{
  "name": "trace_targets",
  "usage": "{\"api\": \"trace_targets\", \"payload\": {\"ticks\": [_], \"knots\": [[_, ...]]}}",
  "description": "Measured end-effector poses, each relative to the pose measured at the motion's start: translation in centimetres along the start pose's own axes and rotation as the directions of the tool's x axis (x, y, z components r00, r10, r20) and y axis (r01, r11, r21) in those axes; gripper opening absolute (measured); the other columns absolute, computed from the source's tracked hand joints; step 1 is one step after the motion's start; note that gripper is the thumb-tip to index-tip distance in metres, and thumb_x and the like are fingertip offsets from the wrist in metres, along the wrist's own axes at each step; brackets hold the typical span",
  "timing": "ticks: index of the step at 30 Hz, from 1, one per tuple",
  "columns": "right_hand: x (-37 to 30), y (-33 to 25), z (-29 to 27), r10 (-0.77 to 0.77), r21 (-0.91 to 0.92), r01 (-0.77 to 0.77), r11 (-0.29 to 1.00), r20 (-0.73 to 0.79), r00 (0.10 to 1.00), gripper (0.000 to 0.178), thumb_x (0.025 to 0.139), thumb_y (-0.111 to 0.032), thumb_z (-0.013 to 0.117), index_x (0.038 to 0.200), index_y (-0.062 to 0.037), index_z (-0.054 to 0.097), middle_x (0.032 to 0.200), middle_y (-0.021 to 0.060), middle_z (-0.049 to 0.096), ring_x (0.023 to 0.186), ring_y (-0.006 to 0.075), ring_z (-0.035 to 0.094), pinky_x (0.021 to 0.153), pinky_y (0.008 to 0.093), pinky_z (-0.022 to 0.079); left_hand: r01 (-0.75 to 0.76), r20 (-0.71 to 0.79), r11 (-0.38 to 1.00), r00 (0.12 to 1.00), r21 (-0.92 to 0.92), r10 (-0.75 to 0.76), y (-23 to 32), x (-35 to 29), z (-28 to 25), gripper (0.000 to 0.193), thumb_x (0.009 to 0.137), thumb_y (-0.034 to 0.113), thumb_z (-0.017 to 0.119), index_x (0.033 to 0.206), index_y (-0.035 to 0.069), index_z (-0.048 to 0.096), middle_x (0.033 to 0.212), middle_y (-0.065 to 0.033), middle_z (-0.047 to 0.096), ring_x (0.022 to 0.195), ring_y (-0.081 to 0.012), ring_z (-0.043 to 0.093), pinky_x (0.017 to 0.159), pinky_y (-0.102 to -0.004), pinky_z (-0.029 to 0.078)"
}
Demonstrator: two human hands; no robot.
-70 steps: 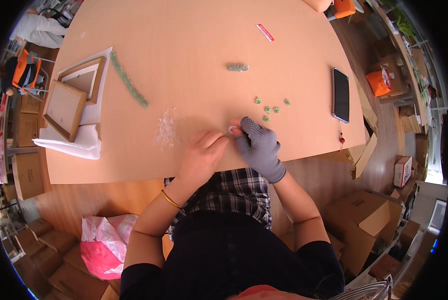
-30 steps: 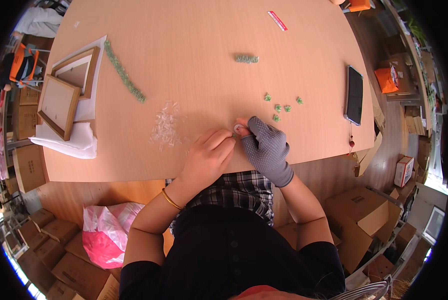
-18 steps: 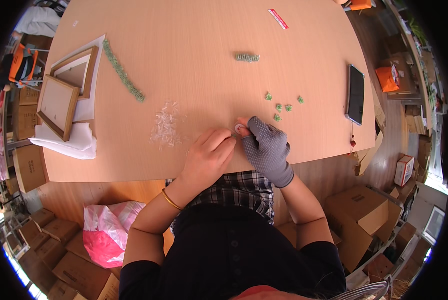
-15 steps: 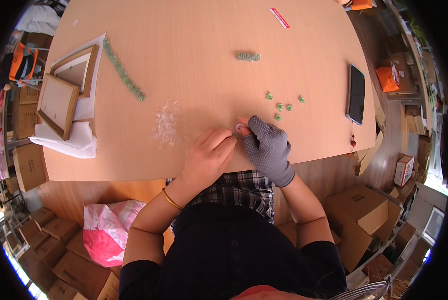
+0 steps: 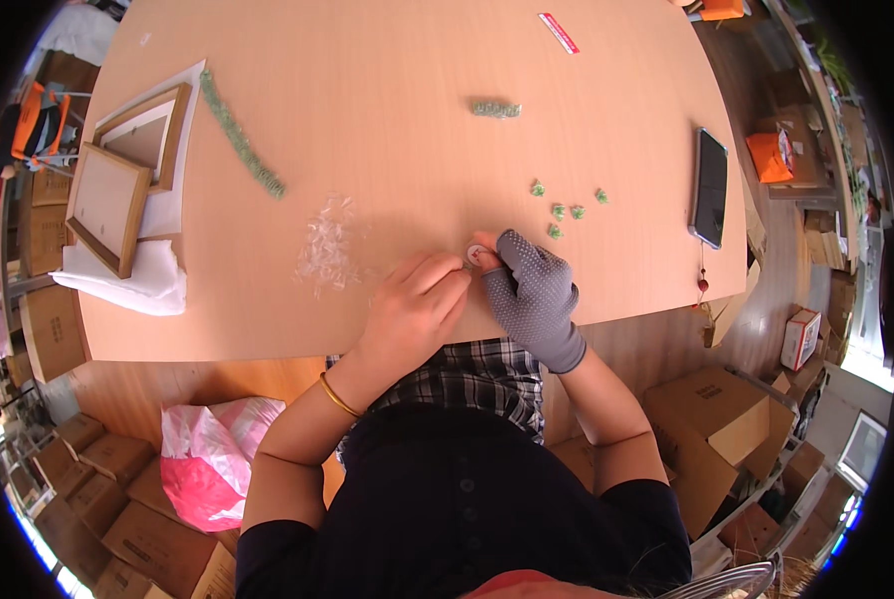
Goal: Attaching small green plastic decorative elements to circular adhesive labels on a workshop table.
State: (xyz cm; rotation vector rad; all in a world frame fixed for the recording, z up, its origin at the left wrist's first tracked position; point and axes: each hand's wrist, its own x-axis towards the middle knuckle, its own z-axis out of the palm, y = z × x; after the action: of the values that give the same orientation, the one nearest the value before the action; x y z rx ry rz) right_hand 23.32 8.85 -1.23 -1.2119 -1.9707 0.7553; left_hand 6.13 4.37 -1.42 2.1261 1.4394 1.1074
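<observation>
Close to the table's front edge, my two hands meet at the fingertips. My right hand (image 5: 535, 295), in a grey dotted glove with bare fingertips, is closed on a small white round piece (image 5: 475, 255). My left hand (image 5: 420, 298), bare with a gold bracelet at the wrist, pinches beside that piece; whatever its fingertips hold is too small to make out. Left of my hands lies a loose pile of small clear plastic bits (image 5: 329, 248). Several small green pieces (image 5: 559, 212) are scattered beyond my right hand.
A long green strip (image 5: 237, 135) curves along the table's left side, near wooden picture frames (image 5: 109, 205) and white sheets (image 5: 127, 280). Farther back lie a short green bundle (image 5: 495, 109) and a red-and-white strip (image 5: 559, 33). A black phone (image 5: 709, 188) rests by the right edge.
Both hands keep almost the same pose, fingertips together at the white round piece. The whole view has shifted slightly; nothing on the table has visibly moved.
</observation>
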Motion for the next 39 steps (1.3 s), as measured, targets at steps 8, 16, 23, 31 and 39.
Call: {"api": "trace_targets", "payload": {"ticks": [8,16,23,31,39], "knots": [[0.2,-0.1,-0.4,0.030,0.033,-0.031,0.999,0.032,0.999,0.009,0.097,-0.006,0.071,0.104,-0.0002,0.072,0.082,0.0137,0.073,0.066,0.0219,0.070,0.063,0.0308,0.055,-0.001,-0.010,1.000,1.000,-0.012,0.001,-0.1,-0.1,0.2,0.017,0.077,-0.007,0.076,0.090,0.001,0.068,0.096,-0.0093,0.067,0.086,-0.0302,0.067,0.075,-0.0399,0.056],[-1.3,0.1,-0.9,0.314,0.437,-0.166,0.884,-0.293,0.903,0.021,0.104,-0.011,0.064,0.120,0.0017,0.064,0.084,0.0058,0.071,0.072,0.0076,0.065,0.069,0.0242,0.052,0.061,0.004,0.997,0.998,-0.036,-0.061,0.1,0.1,0.3,0.014,0.082,-0.005,0.074,0.093,0.002,0.069,0.097,-0.0101,0.068,0.087,-0.0305,0.068,0.073,-0.0389,0.057],[-2.6,0.3,-1.2,0.301,0.523,-0.021,0.852,-0.457,0.837,0.026,0.106,-0.013,0.062,0.124,0.0044,0.060,0.088,0.0059,0.069,0.076,0.0072,0.063,0.073,0.0231,0.051,0.072,0.092,0.997,0.993,-0.001,-0.071,0.0,5.0,2.3,0.010,0.088,0.000,0.071,0.096,0.003,0.066,0.096,-0.0127,0.067,0.087,-0.0319,0.067,0.075,-0.0423,0.056],[-3.1,1.1,-0.9,0.295,0.535,0.004,0.845,-0.472,0.831,0.022,0.105,-0.012,0.062,0.121,0.0022,0.062,0.085,0.0043,0.068,0.073,0.0060,0.060,0.070,0.0227,0.049,0.194,-0.245,0.980,0.949,-0.053,-0.201,-6.6,13.0,3.9,0.016,0.085,0.001,0.077,0.100,0.000,0.070,0.091,-0.0104,0.071,0.078,-0.0199,0.068,0.074,-0.0341,0.058],[-2.7,1.3,-1.0,0.272,0.529,0.004,0.849,-0.443,0.855,0.020,0.104,-0.009,0.062,0.120,0.0023,0.064,0.082,0.0028,0.066,0.071,0.0061,0.059,0.068,0.0230,0.049,0.252,-0.092,0.967,0.965,0.039,-0.248,-8.1,13.9,3.4,0.016,0.085,0.001,0.079,0.098,0.001,0.071,0.088,-0.0092,0.072,0.075,-0.0178,0.067,0.072,-0.0327,0.058]]}}
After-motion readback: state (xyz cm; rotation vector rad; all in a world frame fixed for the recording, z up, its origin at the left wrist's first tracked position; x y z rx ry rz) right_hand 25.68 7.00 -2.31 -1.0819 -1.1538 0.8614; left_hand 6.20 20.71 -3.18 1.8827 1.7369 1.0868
